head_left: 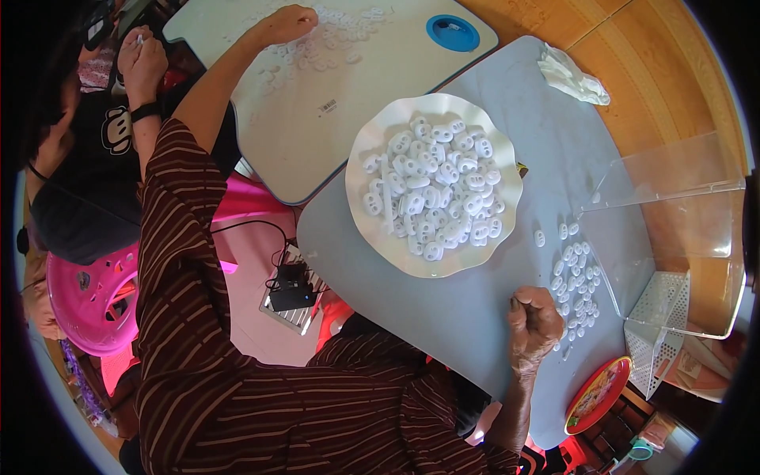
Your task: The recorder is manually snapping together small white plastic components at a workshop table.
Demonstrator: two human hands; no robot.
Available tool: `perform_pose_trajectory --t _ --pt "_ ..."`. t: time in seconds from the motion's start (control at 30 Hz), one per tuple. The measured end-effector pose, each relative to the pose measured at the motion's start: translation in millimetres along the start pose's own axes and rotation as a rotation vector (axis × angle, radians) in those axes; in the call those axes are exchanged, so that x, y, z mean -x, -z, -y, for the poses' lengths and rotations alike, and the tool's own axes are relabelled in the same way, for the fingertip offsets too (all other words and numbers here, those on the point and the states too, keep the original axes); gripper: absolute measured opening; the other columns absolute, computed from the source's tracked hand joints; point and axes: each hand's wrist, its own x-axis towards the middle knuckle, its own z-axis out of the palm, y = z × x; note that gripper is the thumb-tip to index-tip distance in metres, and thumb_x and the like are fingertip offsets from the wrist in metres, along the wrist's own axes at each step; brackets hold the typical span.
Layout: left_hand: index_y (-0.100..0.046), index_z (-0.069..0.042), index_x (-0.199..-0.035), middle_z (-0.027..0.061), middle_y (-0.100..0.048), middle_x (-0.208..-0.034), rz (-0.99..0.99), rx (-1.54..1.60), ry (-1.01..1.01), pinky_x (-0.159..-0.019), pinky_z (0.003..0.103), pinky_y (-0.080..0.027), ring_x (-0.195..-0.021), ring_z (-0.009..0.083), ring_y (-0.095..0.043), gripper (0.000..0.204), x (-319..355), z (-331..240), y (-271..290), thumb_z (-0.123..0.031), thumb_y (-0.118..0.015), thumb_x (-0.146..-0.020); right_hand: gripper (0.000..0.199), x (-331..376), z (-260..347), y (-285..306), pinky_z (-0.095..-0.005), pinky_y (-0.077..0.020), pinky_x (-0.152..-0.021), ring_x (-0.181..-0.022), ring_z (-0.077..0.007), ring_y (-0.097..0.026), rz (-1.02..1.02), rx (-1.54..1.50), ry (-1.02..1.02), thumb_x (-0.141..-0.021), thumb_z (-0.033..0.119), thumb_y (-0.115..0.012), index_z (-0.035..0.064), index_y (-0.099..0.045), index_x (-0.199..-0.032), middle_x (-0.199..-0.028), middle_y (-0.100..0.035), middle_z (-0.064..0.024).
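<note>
My left hand [289, 24] reaches far forward over a white tabletop [309, 146], its fingers drawn together beside scattered white plastic pieces [332, 43]. Whatever those fingers hold is too small to make out. On the grey table [443, 317], my right hand [537, 323] is curled closed, thumb against fingers, and its contents are hidden. Small white oval pieces [576, 277] lie loose just beyond and to the right of it. Between my arms stands a cream scalloped bowl [362, 237], heaped with white oval two-hole pieces [431, 186] resembling cord locks; a thin white strip lies among them.
At left, a person in black, with a wristbanded hand [142, 63], is near a pink stool [91, 305]. A blue dish [453, 33] sits on the white tabletop. Rightward are a crumpled white bag [571, 75], clear plastic box [673, 237], perforated white basket [657, 324] and red-rimmed tray [571, 416].
</note>
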Motion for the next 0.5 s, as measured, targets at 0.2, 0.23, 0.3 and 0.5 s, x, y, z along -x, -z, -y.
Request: perform_pose_trajectory --t 0.2,0.23,0.3,0.5 --pt "-0.055 -0.005 -0.098 0.0112 -0.056 -0.076 0.104 -0.129 0.095 -0.063 0.034 -0.044 -0.070 0.0218 -0.054 0.024 -2.9 -34.0 6.3 -0.010 -0.055 -0.075 0.013 0.6 -1.6 2.3 -0.0185 -0.0380 -0.053 -0.061 -0.0058 -0.048 -0.014 0.007 0.008 -0.078 -0.006 -0.064 0.0019 -0.058 -0.087 -0.078 -0.059 -0.0035" --pt "-0.054 -0.004 -0.095 0.0110 -0.056 -0.077 0.099 -0.107 0.135 -0.062 0.033 -0.044 -0.070 0.0214 -0.054 0.021 -2.6 -32.2 3.8 -0.008 -0.055 -0.074 0.013 0.6 -1.2 2.0 -0.0186 -0.0380 -0.053 -0.062 -0.0059 -0.048 -0.014 0.015 0.017 -0.077 -0.007 -0.063 0.0018 -0.058 -0.087 -0.078 -0.059 -0.0036" --pt "-0.053 -0.004 -0.091 0.0108 -0.056 -0.077 0.094 -0.082 0.174 -0.062 0.033 -0.044 -0.069 0.0210 -0.053 0.019 -2.3 -28.7 0.2 -0.007 -0.055 -0.073 0.013 0.5 -0.2 1.9 -0.0187 -0.0381 -0.053 -0.062 -0.0060 -0.048 -0.016 0.026 0.026 -0.077 -0.007 -0.063 0.0017 -0.058 -0.086 -0.078 -0.059 -0.0037" --pt "-0.047 -0.002 -0.081 0.0093 -0.052 -0.073 0.107 -0.015 0.161 -0.060 0.033 -0.041 -0.067 0.0198 -0.048 0.012 -6.2 -20.7 -3.7 -0.007 -0.055 -0.073 0.014 -1.1 0.5 0.5 -0.0187 -0.0390 -0.054 -0.062 -0.0066 -0.049 -0.018 0.026 0.028 -0.077 -0.007 -0.063 0.0015 -0.059 -0.087 -0.079 -0.059 -0.0042"
